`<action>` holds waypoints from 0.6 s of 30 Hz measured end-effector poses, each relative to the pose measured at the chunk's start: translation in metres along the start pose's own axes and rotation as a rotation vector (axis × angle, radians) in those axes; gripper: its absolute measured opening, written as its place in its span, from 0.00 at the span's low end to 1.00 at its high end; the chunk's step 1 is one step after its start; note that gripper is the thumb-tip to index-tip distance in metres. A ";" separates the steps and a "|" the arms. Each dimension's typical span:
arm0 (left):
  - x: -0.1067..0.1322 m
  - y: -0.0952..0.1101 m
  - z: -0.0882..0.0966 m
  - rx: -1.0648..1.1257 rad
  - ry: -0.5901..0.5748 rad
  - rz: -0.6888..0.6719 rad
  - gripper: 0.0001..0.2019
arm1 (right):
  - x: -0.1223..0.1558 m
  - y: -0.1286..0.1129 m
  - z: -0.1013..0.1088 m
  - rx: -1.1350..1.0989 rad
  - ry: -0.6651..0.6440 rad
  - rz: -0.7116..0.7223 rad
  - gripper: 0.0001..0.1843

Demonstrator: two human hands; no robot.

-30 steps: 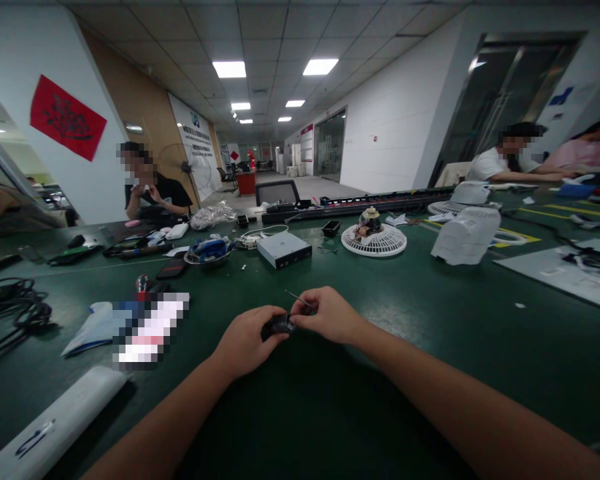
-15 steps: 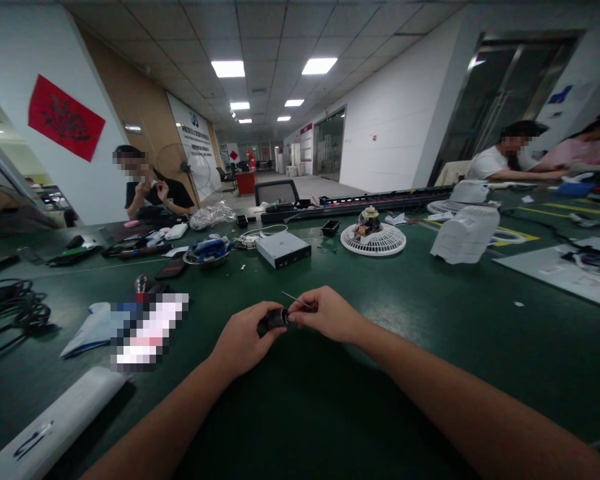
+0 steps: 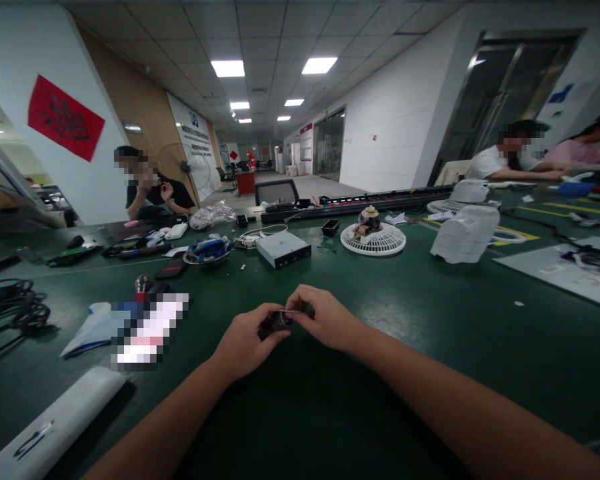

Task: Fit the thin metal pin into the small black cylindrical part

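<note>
My left hand [image 3: 246, 340] is closed round a small dark cylindrical part [image 3: 280, 321], held between thumb and fingers above the green table [image 3: 320, 413]. The part's open-looking rim faces right, towards my other hand. My right hand [image 3: 325, 317] is closed in a pinch on a thin metal rod [image 3: 293, 312]. The rod lies at the upper rim of the cylindrical part; whether its tip goes inside I cannot tell. Fingers hide much of both things.
Beyond my hands lie an optical disc drive [image 3: 283, 249], a white fan grille [image 3: 373, 240] with a motor and a small black tray [image 3: 331, 228]. A white casing [image 3: 466, 233] stands right. At left are coiled black cables [image 3: 15, 307] and a long white case [image 3: 55, 423]. People sit around the table.
My right hand has turned the metal rod from pointing up and away to lying against the cylindrical part's rim. The part has tilted slightly in my left hand.
</note>
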State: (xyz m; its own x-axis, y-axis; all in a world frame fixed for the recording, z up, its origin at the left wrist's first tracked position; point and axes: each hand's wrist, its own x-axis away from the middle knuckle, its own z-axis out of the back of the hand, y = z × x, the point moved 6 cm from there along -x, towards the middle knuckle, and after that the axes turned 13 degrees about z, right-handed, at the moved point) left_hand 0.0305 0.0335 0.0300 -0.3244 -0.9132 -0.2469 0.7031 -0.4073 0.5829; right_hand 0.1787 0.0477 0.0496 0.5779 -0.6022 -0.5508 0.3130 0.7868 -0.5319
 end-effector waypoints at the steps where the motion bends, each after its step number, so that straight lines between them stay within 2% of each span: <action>1: 0.000 0.000 0.000 -0.005 -0.002 -0.008 0.15 | 0.001 0.003 -0.002 -0.077 -0.001 -0.043 0.04; 6: 0.001 0.001 0.000 -0.037 0.004 -0.054 0.16 | 0.006 0.022 -0.019 -0.534 -0.010 -0.278 0.10; 8: 0.001 0.001 0.001 -0.042 -0.001 -0.060 0.16 | 0.007 0.025 -0.019 -0.525 0.005 -0.290 0.10; 12: 0.001 0.001 0.001 -0.036 -0.034 -0.033 0.16 | 0.006 0.019 -0.008 -0.289 0.024 -0.175 0.09; 16: 0.003 0.005 -0.002 -0.048 -0.075 -0.055 0.15 | 0.008 0.017 -0.013 -0.490 -0.090 -0.189 0.12; 18: 0.004 0.006 -0.004 -0.061 -0.093 -0.075 0.16 | 0.009 0.019 -0.015 -0.520 -0.124 -0.201 0.13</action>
State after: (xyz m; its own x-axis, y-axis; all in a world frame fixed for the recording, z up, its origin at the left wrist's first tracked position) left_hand 0.0360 0.0277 0.0291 -0.4327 -0.8759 -0.2136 0.7110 -0.4772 0.5165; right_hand 0.1782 0.0556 0.0247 0.6392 -0.6883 -0.3430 0.0324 0.4697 -0.8822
